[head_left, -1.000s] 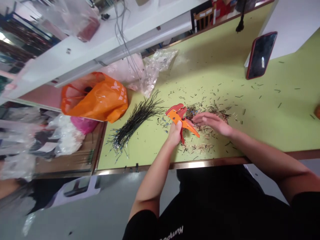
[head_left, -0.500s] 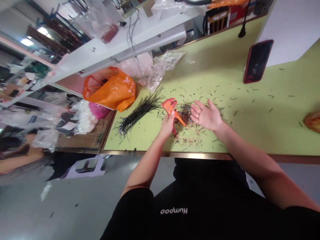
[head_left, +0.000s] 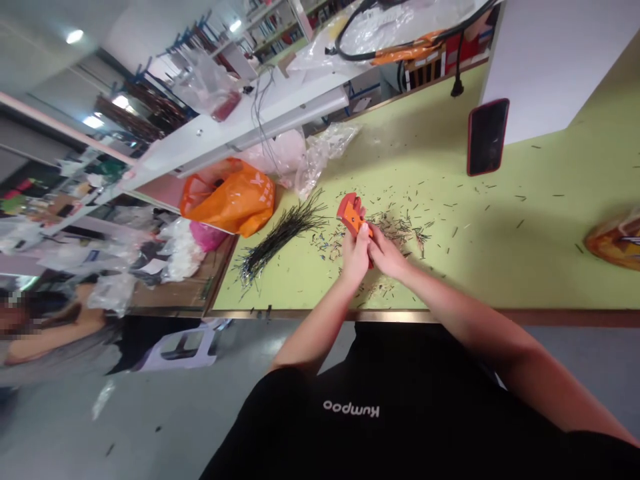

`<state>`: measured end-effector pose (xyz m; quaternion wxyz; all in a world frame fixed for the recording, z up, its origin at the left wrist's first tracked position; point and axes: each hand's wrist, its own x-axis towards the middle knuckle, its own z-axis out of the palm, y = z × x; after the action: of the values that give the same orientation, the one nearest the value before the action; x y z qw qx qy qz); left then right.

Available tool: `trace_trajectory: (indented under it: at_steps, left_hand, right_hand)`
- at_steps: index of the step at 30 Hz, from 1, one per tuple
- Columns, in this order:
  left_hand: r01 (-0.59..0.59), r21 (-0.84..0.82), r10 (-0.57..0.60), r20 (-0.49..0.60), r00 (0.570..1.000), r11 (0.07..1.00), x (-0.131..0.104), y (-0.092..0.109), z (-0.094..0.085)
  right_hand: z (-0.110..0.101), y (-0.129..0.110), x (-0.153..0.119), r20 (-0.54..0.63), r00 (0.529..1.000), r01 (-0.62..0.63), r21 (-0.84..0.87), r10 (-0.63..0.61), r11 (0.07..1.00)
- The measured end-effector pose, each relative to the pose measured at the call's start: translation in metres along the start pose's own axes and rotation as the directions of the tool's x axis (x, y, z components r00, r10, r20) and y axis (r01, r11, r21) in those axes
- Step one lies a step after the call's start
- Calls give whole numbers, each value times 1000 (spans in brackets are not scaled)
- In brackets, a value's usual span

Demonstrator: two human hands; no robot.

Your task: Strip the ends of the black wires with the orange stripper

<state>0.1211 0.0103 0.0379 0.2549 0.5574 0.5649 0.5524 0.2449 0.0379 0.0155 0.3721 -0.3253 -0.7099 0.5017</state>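
My left hand is closed around the handles of an orange-red hand tool, whose head points up and to the left. Against its right side rests my right hand, with its fingers at the tool's handles; whether it grips them is hidden. Both hands are above small wire and insulation scraps scattered on the green table. To the left lies a bundle of thin black wires, not touched by either hand.
Beyond the wire bundle sit an orange bag and clear plastic. A phone leans against a white box at the back right. An amber round object is at the far right. Another person's arm shows at the left.
My right hand has moved left from open above the scraps to the tool. My left hand and the tool have shifted slightly right. The camera view has also shifted.
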Motion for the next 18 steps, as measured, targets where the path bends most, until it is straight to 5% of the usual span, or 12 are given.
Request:
trace_trajectory:
  at_steps: [7, 11, 15, 18]
  left_hand:
    - [-53, 18, 50, 129, 990, 998, -2, -8, -7]
    - [-4, -62, 12, 128, 992, 998, -5, -13, -11]
    - [106, -219, -105, 17, 994, 970, -4, -22, -27]
    - [151, -304, -196, -123, 973, 941, -9, -36, -56]
  right_hand:
    - [-23, 1, 4, 250, 967, -34, -94, 57, 995]
    - [-20, -10, 2, 274, 962, 40, -191, 15, 981]
    - [-49, -8, 9, 79, 997, 47, -315, -23, 948]
    - [-120, 10, 30, -327, 945, -108, -399, -31, 911]
